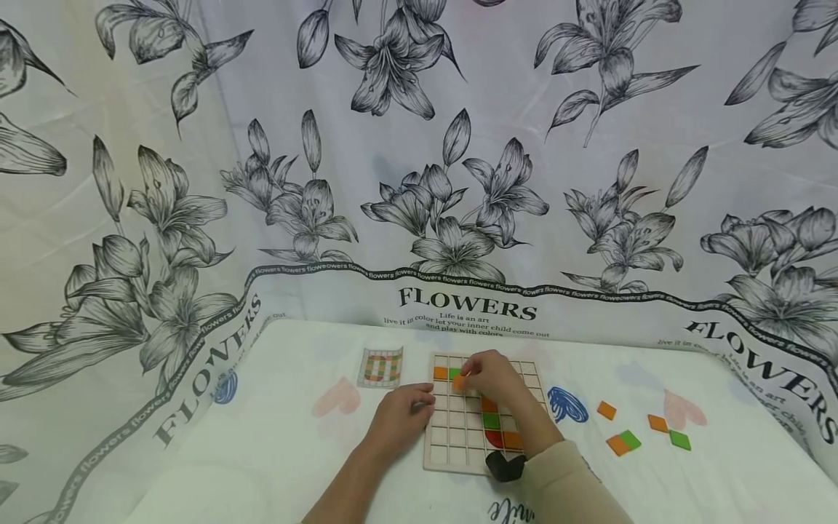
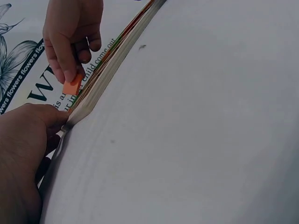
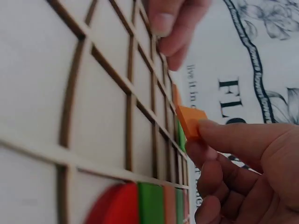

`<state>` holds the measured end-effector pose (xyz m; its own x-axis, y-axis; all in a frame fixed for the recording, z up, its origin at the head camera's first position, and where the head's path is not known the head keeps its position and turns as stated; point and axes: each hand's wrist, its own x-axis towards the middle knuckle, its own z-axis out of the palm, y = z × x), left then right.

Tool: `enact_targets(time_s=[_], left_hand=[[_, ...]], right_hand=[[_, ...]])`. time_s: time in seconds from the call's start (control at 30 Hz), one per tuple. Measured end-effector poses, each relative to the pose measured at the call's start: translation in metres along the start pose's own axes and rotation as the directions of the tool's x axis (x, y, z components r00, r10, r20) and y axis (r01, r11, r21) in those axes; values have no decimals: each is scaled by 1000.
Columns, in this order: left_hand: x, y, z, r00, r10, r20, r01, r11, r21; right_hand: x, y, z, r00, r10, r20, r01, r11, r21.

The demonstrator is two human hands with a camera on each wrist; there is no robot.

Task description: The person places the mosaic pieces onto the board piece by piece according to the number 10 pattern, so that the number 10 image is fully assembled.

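The thumb and fingers of my right hand (image 1: 494, 375) pinch an orange square tile (image 3: 190, 122) over the upper left part of a pale wooden grid board (image 1: 447, 457). My left hand (image 1: 399, 415) is at the board's left side, its fingertips touching the edge. An orange tile (image 1: 441, 372) and a green tile (image 1: 454, 372) lie in the top row. Further right on the board are an orange tile (image 1: 489, 405), a green tile (image 1: 491, 421), a rounded red piece (image 1: 494, 438) and another orange tile (image 1: 513, 440). The right hand and forearm hide some cells.
Above my left hand lies a small card (image 1: 381, 366) with a printed grid pattern. Loose orange tiles (image 1: 607, 410) and green tiles (image 1: 680, 440) are scattered right of the board. A floral curtain (image 1: 452, 182) hangs behind the white cloth.
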<state>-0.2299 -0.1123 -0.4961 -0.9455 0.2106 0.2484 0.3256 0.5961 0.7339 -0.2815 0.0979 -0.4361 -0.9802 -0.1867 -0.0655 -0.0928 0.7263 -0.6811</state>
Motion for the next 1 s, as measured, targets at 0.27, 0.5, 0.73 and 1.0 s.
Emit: enact_targets(time_s=[0.27,0.5,0.73,1.0], left_hand=[[0,2,0,1000,4,13,-5,1000,26],[0,4,0,1000,7,16,-8,1000,26],[0,6,-3,1000,6,-6,-6,1000,29],[-1,6,-4,1000,9,-11,-9,1000,29]], right_hand=[[0,-7,13,1000,-15,-27,12,995,-102],[-9,-9,0,1000,29,-7,-29,995,-94],[-34,13,-43,997,45,-62,-49,997,-58],[-73,75,-109,978,181,-105,-193,974,-121]])
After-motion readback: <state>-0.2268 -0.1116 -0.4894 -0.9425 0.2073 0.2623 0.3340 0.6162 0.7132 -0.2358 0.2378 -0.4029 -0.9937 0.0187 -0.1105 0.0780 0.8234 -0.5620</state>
